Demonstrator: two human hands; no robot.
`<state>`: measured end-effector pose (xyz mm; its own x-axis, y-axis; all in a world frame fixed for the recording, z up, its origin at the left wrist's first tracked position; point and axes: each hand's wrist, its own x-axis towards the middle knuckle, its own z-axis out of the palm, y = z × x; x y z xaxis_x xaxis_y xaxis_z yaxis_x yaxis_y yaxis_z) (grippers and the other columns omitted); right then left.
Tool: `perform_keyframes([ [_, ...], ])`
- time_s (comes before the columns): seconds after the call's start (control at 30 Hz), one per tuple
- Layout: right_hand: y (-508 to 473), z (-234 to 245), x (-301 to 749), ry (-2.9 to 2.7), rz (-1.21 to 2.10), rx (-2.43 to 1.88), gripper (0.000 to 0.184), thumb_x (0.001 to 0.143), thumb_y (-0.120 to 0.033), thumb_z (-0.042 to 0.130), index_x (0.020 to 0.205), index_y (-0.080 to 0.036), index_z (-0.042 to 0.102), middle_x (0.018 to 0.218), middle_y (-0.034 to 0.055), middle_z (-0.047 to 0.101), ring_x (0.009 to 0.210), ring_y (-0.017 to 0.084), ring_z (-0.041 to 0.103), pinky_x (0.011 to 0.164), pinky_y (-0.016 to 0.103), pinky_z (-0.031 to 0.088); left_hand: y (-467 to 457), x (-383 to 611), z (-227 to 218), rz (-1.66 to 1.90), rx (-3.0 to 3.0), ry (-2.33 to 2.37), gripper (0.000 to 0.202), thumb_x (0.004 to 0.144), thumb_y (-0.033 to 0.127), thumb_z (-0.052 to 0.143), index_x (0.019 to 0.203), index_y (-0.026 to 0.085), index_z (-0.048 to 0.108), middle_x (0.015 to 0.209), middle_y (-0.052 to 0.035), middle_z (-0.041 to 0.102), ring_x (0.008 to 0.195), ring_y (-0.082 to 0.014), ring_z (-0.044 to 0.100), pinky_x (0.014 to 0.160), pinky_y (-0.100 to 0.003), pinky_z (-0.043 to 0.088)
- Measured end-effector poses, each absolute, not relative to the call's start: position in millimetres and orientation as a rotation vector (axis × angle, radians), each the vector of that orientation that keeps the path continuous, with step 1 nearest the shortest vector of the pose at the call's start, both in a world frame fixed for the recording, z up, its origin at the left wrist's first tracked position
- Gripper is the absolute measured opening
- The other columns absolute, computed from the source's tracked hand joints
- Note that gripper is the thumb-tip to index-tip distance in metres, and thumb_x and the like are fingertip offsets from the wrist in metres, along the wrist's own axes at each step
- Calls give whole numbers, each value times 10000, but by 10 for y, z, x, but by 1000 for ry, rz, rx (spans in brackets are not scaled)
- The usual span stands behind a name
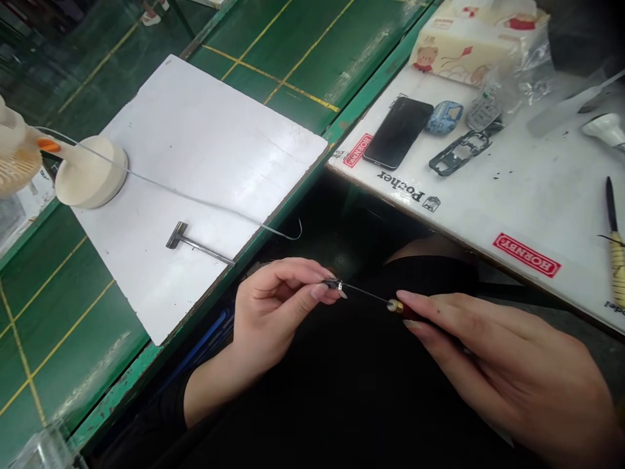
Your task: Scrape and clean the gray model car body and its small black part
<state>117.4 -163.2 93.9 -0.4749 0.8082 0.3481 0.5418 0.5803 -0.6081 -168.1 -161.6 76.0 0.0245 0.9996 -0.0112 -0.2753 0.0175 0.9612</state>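
Above my lap, my left hand pinches a small black part with a bright metal bit between thumb and fingers. My right hand is closed round the amber-brown handle of a thin screwdriver. Its slim shaft points left, and the tip meets the small part at my left fingertips. What exactly the tip touches is too small to tell. Most of the handle is hidden behind my right fingers.
A white board on the green table bears a small hammer and a cream fan with a trailing cord. On the right table lie a phone, a blue case, a dark frame part, a tissue pack and a yellow-handled tool.
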Motion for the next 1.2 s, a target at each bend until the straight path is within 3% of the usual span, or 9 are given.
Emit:
perform_keyframes([
  [0.3, -1623, 951, 1323, -2260, 451, -994, 447, 1108, -53, 783, 1526, -210, 781, 1283, 30, 902, 1062, 166, 871, 994, 287, 699, -1629, -1791, 823, 1327, 1652, 1135, 284, 970, -43, 897, 1127, 192, 874, 1184, -71, 909, 1036, -210, 895, 933, -363, 769],
  [0.47, -1670, 935, 1377, -2253, 558, -1009, 584, 1111, -26, 758, 1649, -250, 725, 1337, 33, 873, 1145, 178, 839, 1027, 322, 685, -1621, -1805, 830, 1342, 1735, 1094, 307, 958, -77, 886, 1154, 158, 862, 1198, -97, 908, 1030, -204, 894, 936, -346, 763],
  [0.77, -1719, 896, 1430, -2248, 588, -1088, 631, 1115, -111, 749, 1700, -342, 708, 1367, 35, 873, 1156, 253, 868, 973, 371, 758, -1609, -1853, 852, 1339, 1779, 1038, 272, 973, -61, 874, 1161, 136, 865, 1191, -122, 910, 1012, -211, 905, 897, -321, 777],
  [1.03, -1692, 968, 1466, -2269, 597, -1102, 716, 1079, -55, 755, 1701, -407, 705, 1312, 23, 882, 1088, 274, 871, 859, 412, 742, -1598, -1879, 889, 1276, 1775, 1055, 304, 996, -6, 865, 1178, 237, 892, 1175, -76, 936, 970, -226, 927, 838, -314, 793],
  [1.2, -1696, 992, 1465, -2268, 585, -1109, 707, 1076, -44, 773, 1693, -384, 714, 1330, 14, 885, 1118, 261, 868, 906, 411, 760, -1620, -1919, 879, 1251, 1805, 1010, 309, 1009, 8, 849, 1195, 250, 896, 1189, -83, 943, 991, -244, 935, 856, -328, 800],
])
